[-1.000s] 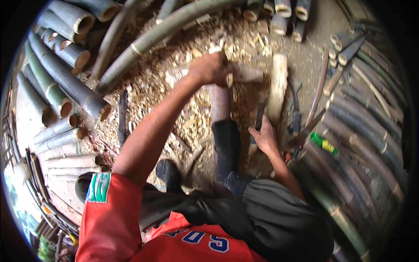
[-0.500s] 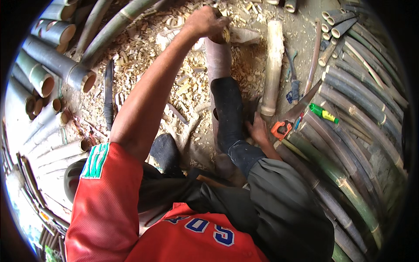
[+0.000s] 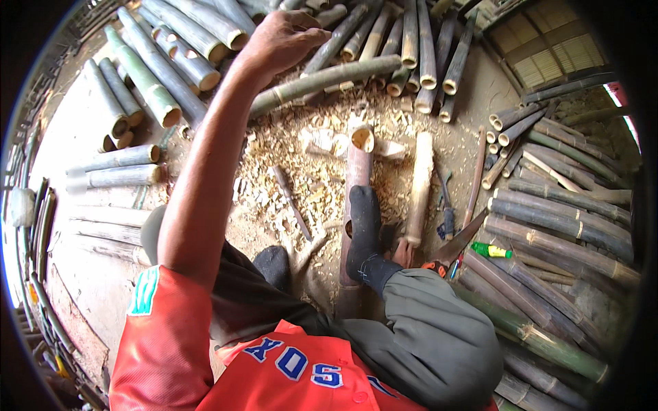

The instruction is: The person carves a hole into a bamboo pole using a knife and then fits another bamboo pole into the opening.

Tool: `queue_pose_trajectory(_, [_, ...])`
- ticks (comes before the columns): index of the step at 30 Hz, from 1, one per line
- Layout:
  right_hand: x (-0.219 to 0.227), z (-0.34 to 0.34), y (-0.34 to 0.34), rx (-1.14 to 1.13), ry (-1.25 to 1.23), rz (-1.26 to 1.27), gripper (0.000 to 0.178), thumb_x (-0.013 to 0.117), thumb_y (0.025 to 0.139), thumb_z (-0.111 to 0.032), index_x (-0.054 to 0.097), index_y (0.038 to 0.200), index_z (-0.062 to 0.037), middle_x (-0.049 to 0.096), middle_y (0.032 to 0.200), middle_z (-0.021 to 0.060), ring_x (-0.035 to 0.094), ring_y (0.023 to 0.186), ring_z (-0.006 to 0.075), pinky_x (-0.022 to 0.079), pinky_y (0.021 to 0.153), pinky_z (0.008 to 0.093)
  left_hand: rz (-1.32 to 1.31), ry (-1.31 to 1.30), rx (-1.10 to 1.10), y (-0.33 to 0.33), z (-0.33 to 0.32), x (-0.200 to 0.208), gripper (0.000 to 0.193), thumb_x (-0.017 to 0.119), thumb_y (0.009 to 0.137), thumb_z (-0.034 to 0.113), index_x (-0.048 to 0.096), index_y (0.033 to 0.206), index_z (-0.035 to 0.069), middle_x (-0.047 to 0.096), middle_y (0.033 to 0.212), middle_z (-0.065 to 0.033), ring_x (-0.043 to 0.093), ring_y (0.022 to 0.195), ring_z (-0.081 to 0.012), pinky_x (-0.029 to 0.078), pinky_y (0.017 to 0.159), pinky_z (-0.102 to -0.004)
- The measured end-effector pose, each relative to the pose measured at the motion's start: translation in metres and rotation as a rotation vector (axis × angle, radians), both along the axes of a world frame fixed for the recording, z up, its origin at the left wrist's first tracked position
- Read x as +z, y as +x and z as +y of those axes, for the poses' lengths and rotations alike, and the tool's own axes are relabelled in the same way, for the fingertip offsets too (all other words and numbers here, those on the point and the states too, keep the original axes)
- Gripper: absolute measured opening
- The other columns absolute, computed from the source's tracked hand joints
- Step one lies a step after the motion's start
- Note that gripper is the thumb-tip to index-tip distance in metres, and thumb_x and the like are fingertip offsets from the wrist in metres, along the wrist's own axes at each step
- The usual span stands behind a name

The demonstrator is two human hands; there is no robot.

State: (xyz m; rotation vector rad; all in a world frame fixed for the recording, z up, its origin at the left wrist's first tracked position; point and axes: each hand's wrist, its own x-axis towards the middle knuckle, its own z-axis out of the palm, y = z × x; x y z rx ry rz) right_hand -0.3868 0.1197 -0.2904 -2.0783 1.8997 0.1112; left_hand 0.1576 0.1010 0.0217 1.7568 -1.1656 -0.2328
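My left hand (image 3: 288, 42) is raised at the upper left of centre, its fingers loosely bent and apart, with nothing visible in it. Below and to its right lies a brown bamboo tube (image 3: 359, 169), its hollow end facing away from me and a hole cut in its side. My sock-covered right foot (image 3: 364, 212) rests along the tube. Low beside that foot is my right hand (image 3: 403, 253), near a dark object I cannot make out; its fingers are mostly hidden. Close by it lie a peeled bamboo piece (image 3: 419, 185) and a handsaw (image 3: 458, 244) with an orange handle.
Wood chips (image 3: 322, 181) cover the ground, and a long narrow tool (image 3: 291, 202) lies among them. A green bamboo pole (image 3: 322, 83) crosses behind. Cut bamboo tubes (image 3: 548, 233) are stacked right, with a green bottle (image 3: 492, 251) on them. More tubes (image 3: 147, 82) lie far left.
My left hand has left the tube's far end and moved up and left. My view has widened, showing more of the far bamboo. The right hand stays low beside my foot.
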Motion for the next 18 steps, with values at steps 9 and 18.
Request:
queue_pose_trajectory(9, [0.055,0.016,-0.021,-0.008,0.111,-0.007,0.069,0.083,0.076,-0.019,0.049,0.133,-0.0016,0.058,0.124,0.0241,0.057,0.119,0.0435,0.047,0.097,0.0524,0.355,0.099,-0.212,-0.041,0.094,-0.008,0.035,0.075,0.092,0.023,0.072,0.12,0.001,0.076,0.097,-0.0095,0.073,0.088,-0.0185,0.061,0.08,-0.0343])
queue_pose_trajectory(18, [0.132,0.018,-0.032,0.069,0.025,-0.018,0.075,0.084,0.073,-0.019,0.048,0.138,-0.0042,0.057,0.126,0.0224,0.057,0.121,0.0396,0.047,0.098,0.05,0.286,0.114,-0.14,-0.072,0.066,-0.037,0.027,0.075,0.087,0.02,0.075,0.103,-0.002,0.072,0.085,-0.008,0.066,0.078,-0.0159,0.053,0.074,-0.0349])
